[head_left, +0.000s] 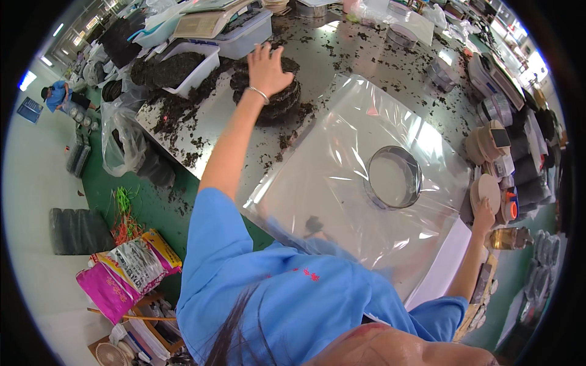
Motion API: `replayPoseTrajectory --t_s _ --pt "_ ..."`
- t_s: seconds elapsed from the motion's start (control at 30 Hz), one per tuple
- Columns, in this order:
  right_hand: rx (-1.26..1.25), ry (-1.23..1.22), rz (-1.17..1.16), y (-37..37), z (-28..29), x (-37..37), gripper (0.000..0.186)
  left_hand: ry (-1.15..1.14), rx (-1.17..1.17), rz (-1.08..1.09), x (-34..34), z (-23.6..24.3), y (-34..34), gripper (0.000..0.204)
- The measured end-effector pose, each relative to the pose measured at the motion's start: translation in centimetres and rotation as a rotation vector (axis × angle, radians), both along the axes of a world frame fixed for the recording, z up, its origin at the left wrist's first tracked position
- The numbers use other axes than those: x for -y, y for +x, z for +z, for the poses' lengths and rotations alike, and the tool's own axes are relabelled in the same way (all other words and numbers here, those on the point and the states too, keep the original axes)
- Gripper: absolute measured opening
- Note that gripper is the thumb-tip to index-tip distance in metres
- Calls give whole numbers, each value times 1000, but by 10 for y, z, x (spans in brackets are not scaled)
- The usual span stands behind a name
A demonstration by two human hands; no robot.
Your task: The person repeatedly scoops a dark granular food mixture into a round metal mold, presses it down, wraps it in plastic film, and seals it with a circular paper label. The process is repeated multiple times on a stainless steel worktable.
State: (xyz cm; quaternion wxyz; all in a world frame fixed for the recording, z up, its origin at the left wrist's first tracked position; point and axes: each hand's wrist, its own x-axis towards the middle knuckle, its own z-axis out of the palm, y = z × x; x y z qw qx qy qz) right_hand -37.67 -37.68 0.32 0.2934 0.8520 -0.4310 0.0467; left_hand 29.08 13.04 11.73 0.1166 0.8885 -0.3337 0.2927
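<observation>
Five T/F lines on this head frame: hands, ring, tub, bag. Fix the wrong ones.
1. The left hand, fingers spread, is over or at the stack of dark discs. True.
2. The metal ring is in the left hand. False: it is apart from both hands, within the outline of the clear plastic sheet.
3. The right hand is at a beige disc. True.
4. The white tub is right of the ring. False: left.
5. The pink-and-yellow bag is off the table. True.

Left hand (268, 72) over dark stack (281, 104)
</observation>
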Motion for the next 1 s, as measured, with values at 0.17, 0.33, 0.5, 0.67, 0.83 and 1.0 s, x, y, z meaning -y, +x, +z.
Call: replayPoseTrajectory --t_s 0.17,0.33,0.5,0.67,0.83,1.0 --pt "137 61 25 1 43 -22 28 379 -472 -119 -23 -2 55 86" --pt "575 -129 570 80 92 -108 19 570 -192 -169 -31 -18 27 71" --pt "728 303 663 163 66 -262 12 494 -364 -223 -39 -4 37 55" --pt "629 544 942 187 42 -312 15 108 -167 -211 -30 11 14 41" --pt "872 507 698 176 55 -308 11 -212 -27 -742 38 31 -165 58" --pt "985 446 497 145 54 -296 13 85 -182 -1074 80 -66 -286 56"
